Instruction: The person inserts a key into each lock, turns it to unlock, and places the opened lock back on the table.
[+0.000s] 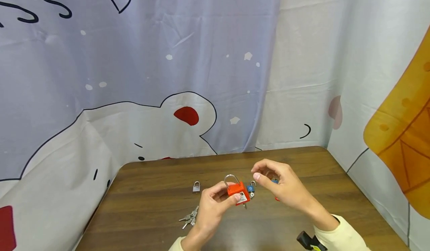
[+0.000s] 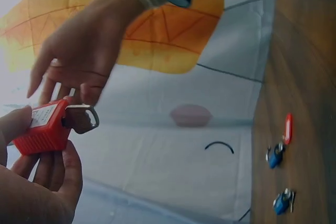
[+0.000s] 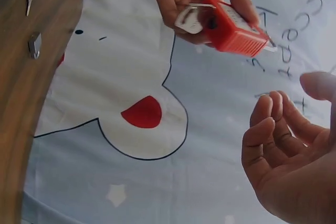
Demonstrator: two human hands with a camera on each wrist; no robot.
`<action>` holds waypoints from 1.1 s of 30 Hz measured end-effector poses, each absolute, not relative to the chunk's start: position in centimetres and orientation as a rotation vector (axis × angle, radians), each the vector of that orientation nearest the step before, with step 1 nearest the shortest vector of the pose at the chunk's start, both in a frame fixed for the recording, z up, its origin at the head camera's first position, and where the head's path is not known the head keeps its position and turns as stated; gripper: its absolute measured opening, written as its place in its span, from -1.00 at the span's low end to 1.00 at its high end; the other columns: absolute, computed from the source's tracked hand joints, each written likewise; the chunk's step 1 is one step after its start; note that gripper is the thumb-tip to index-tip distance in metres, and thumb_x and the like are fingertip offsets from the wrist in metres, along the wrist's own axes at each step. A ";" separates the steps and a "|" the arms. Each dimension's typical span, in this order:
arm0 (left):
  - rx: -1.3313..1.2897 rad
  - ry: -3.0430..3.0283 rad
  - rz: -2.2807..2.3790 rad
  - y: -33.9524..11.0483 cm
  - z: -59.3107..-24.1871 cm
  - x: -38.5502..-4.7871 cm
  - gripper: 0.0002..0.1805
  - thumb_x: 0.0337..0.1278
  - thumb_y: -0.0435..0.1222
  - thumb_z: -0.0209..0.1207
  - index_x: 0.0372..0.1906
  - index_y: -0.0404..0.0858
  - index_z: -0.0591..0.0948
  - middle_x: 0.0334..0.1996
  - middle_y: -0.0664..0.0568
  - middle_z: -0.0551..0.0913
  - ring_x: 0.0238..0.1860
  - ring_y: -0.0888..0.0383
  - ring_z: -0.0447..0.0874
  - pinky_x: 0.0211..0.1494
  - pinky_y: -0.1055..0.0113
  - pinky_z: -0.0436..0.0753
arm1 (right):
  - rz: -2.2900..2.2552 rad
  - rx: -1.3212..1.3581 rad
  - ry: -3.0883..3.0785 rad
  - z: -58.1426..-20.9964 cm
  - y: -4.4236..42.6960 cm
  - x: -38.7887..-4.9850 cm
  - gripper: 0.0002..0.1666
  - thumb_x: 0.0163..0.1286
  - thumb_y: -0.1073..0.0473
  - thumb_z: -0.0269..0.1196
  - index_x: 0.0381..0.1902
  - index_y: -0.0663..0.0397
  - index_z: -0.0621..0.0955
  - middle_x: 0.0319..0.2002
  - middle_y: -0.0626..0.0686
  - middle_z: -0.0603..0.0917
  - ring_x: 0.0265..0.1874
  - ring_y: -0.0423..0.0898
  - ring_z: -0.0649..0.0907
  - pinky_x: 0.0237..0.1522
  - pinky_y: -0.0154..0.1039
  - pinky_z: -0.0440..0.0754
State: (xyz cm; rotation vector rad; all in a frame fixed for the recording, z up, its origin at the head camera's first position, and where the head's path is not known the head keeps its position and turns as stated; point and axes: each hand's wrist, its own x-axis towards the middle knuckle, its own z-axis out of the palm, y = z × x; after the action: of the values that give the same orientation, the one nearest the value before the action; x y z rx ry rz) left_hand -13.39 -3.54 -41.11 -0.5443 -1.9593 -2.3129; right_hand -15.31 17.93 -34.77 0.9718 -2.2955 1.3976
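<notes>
A red padlock [image 1: 237, 193] with a white label and a metal shackle is held up over the table by my left hand [image 1: 212, 210], the thumb lying on the label. From its base sticks a key [image 2: 81, 118]. My right hand [image 1: 283, 183] hovers to the right of the padlock, apart from it. Its fingers are loosely bent, and nothing is between them in the right wrist view. Just beyond the red padlock lies a small blue padlock [image 1: 250, 188] with its shackle swung open. Another blue padlock [image 1: 275, 180] is mostly hidden behind my right hand.
On the brown wooden table [image 1: 151, 191] lie a small silver padlock [image 1: 196, 187] and, nearer me, a bunch of keys [image 1: 190, 218]. A red tag [image 2: 288, 128] lies by a blue padlock at the right. Printed curtains [image 1: 201, 56] hang behind the table.
</notes>
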 end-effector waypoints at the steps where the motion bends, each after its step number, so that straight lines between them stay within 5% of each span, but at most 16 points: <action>1: -0.570 -1.970 -2.286 -3.6 -41.2 -13.4 -0.72 0.02 -0.43 0.36 -0.12 -0.44 0.66 -0.24 -0.02 0.70 -0.14 0.16 0.73 -0.05 0.39 0.70 | 1.331 1.004 -2.289 -34.6 17.7 -15.2 -0.82 0.36 0.27 0.25 -0.14 -0.12 0.62 -0.32 -0.15 0.66 -0.42 -0.29 0.60 -0.39 -0.38 0.59; 6: -0.648 -2.070 -2.113 -4.0 -41.8 -13.4 -0.73 0.01 -0.37 0.40 -0.14 -0.34 0.70 -0.20 -0.22 0.70 -0.15 0.21 0.73 0.02 0.37 0.69 | 1.152 1.142 -2.251 -34.5 16.7 -15.1 -0.76 0.30 0.24 0.32 -0.09 -0.13 0.62 -0.32 -0.23 0.62 -0.40 -0.36 0.56 -0.44 -0.43 0.54; 18: -0.807 -2.148 -1.902 -4.3 -43.0 -13.2 -0.78 0.05 -0.27 0.40 -0.16 -0.19 0.73 -0.24 -0.07 0.73 -0.18 0.32 0.69 -0.02 0.33 0.71 | 1.047 1.210 -2.284 -35.8 15.5 -15.4 -0.89 0.31 0.09 0.35 -0.22 -0.20 0.63 -0.35 -0.29 0.60 -0.36 -0.38 0.55 -0.41 -0.48 0.49; 33: -0.749 -2.235 -1.899 -4.4 -43.5 -13.1 -0.78 0.01 -0.23 0.43 -0.20 -0.15 0.73 -0.27 -0.03 0.74 -0.23 0.33 0.69 -0.03 0.35 0.71 | 0.931 1.323 -2.157 -36.7 15.4 -15.8 -0.89 0.28 0.17 0.35 -0.35 -0.19 0.61 -0.42 -0.26 0.59 -0.40 -0.41 0.54 -0.33 -0.64 0.42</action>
State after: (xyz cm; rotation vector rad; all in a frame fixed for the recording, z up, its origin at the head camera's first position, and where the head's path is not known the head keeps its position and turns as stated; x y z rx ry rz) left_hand -13.10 -4.42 -43.49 -0.7489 -2.2347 -1.8990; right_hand -15.81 15.36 -36.67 1.3232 -2.1566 0.9305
